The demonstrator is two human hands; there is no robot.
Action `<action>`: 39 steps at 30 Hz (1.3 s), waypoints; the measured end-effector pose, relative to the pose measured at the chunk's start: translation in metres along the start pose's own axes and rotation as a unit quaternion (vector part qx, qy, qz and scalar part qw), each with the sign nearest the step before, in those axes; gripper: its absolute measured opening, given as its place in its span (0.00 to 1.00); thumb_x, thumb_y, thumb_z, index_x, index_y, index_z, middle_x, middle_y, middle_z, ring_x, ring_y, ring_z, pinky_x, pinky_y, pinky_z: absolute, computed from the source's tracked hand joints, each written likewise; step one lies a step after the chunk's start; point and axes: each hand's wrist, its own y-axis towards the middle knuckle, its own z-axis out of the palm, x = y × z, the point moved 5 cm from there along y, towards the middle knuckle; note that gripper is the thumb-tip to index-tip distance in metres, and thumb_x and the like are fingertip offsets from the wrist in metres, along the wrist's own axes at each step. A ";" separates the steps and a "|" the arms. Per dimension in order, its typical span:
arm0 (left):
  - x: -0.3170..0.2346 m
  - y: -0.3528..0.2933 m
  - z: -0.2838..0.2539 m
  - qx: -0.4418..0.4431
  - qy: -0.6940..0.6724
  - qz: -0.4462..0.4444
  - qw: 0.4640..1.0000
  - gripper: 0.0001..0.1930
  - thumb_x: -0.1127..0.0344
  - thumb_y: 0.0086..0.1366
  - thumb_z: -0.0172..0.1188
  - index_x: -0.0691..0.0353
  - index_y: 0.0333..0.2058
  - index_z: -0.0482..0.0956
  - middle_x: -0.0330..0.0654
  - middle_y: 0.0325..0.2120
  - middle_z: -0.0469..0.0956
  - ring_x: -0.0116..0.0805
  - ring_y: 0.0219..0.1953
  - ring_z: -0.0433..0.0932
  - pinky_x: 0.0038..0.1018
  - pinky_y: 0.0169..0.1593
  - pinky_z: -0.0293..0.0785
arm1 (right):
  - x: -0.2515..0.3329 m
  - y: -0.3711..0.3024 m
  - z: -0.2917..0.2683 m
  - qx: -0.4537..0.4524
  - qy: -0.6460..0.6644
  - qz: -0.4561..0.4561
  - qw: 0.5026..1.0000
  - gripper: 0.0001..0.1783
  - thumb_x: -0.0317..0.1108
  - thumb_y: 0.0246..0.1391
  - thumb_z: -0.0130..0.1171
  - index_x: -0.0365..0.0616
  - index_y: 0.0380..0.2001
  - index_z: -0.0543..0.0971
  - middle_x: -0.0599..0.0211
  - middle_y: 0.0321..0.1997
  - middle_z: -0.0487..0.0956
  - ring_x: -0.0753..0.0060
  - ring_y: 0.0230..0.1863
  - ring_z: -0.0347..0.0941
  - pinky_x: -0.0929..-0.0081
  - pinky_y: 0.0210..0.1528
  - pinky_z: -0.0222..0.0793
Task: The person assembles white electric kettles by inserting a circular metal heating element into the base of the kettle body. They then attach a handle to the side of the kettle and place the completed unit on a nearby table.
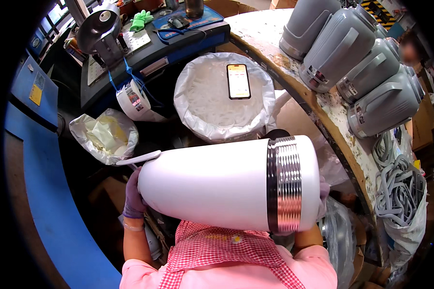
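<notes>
A large white thermos jug (pixel 207 183) lies sideways across my front, held up between both hands. Its narrower end, with a flat white spout or lever piece (pixel 147 157), points left. A black ring and a ribbed chrome band (pixel 289 183) circle the wide right end. My left hand (pixel 134 196), in a purple glove, is closed against the narrow end, its fingers partly behind the jug. At the wide end my right hand (pixel 323 196), gloved too, presses on the base; most of it is hidden.
Ahead stands a lined tub (pixel 184 115) of translucent pieces, a phone (pixel 238 82) on top. Left of it are a lined bin (pixel 87 137) and a label roll (pixel 132 102). Several grey jugs (pixel 340 48) line the curved bench (pixel 255 24); grey straps (pixel 398 190) hang at right.
</notes>
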 end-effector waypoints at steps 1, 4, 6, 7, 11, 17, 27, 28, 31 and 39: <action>-0.004 -0.003 0.000 -0.031 0.028 0.053 0.998 0.17 0.68 0.76 0.45 0.70 0.58 0.70 0.45 0.53 0.78 0.33 0.53 0.77 0.28 0.57 0.73 | 0.004 0.010 0.001 0.013 0.008 -0.028 0.999 0.17 0.33 0.51 0.64 0.42 0.44 0.77 0.64 0.42 0.70 0.59 0.46 0.72 0.49 0.55 0.74; -0.033 -0.012 0.035 -0.070 0.050 0.224 0.971 0.16 0.67 0.73 0.49 0.68 0.55 0.72 0.49 0.59 0.71 0.40 0.58 0.73 0.34 0.61 0.68 | -0.014 0.023 -0.003 0.060 0.047 0.108 0.991 0.11 0.40 0.59 0.57 0.45 0.38 0.79 0.71 0.30 0.74 0.68 0.41 0.74 0.63 0.50 0.74; -0.090 -0.020 0.093 -0.019 -0.019 0.333 0.943 0.17 0.64 0.67 0.55 0.63 0.52 0.74 0.54 0.67 0.62 0.50 0.65 0.66 0.45 0.70 0.58 | -0.042 0.017 -0.008 0.072 0.147 0.288 0.944 0.19 0.46 0.66 0.48 0.41 0.41 0.78 0.69 0.34 0.78 0.72 0.44 0.75 0.71 0.51 0.72; -0.098 -0.026 0.095 0.024 0.022 0.372 0.928 0.20 0.62 0.63 0.57 0.62 0.53 0.73 0.54 0.68 0.59 0.51 0.66 0.64 0.47 0.71 0.52 | -0.062 0.016 0.001 0.066 0.245 0.377 0.891 0.25 0.49 0.69 0.42 0.38 0.48 0.77 0.65 0.42 0.80 0.73 0.48 0.75 0.73 0.54 0.71; -0.125 -0.001 0.078 0.055 0.189 0.345 0.918 0.22 0.59 0.65 0.57 0.56 0.57 0.72 0.49 0.63 0.67 0.43 0.63 0.67 0.43 0.71 0.56 | -0.055 0.013 -0.003 0.213 0.260 0.359 0.871 0.37 0.57 0.68 0.44 0.34 0.64 0.67 0.56 0.63 0.74 0.66 0.61 0.72 0.68 0.65 0.66; -0.062 0.048 0.028 -0.096 0.024 0.276 0.956 0.26 0.54 0.73 0.52 0.55 0.66 0.61 0.51 0.62 0.67 0.42 0.58 0.74 0.38 0.67 0.64 | -0.004 0.026 -0.001 0.193 -0.109 -0.124 0.967 0.35 0.56 0.43 0.72 0.49 0.51 0.75 0.46 0.68 0.64 0.32 0.69 0.59 0.41 0.68 0.58; -0.139 -0.007 0.112 -0.005 -0.004 0.498 0.867 0.27 0.53 0.74 0.50 0.54 0.67 0.59 0.52 0.64 0.65 0.45 0.61 0.71 0.40 0.67 0.65 | -0.096 -0.018 0.069 0.507 0.074 0.579 0.634 0.36 0.66 0.65 0.36 0.43 0.37 0.79 0.65 0.20 0.78 0.76 0.16 0.71 0.74 0.18 0.62; -0.146 -0.002 0.114 0.003 0.005 0.491 0.871 0.27 0.53 0.74 0.50 0.54 0.68 0.59 0.52 0.64 0.65 0.46 0.61 0.71 0.40 0.67 0.65 | -0.084 -0.019 0.072 0.602 0.022 0.519 0.607 0.37 0.67 0.64 0.39 0.42 0.45 0.78 0.66 0.20 0.80 0.66 0.19 0.76 0.68 0.23 0.70; -0.154 0.005 0.127 0.040 0.006 0.486 0.873 0.28 0.53 0.75 0.49 0.53 0.68 0.59 0.52 0.64 0.64 0.47 0.62 0.70 0.41 0.67 0.65 | -0.060 0.017 0.073 0.448 -0.070 0.207 0.867 0.35 0.63 0.58 0.56 0.40 0.52 0.75 0.52 0.44 0.80 0.55 0.47 0.78 0.58 0.51 0.71; -0.186 0.011 0.170 -0.040 -0.139 0.533 0.834 0.31 0.46 0.76 0.36 0.60 0.69 0.56 0.48 0.73 0.50 0.51 0.73 0.51 0.46 0.75 0.44 | 0.022 0.012 0.066 0.240 0.225 0.102 0.939 0.23 0.37 0.51 0.74 0.29 0.39 0.77 0.41 0.73 0.58 0.51 0.73 0.56 0.58 0.71 0.53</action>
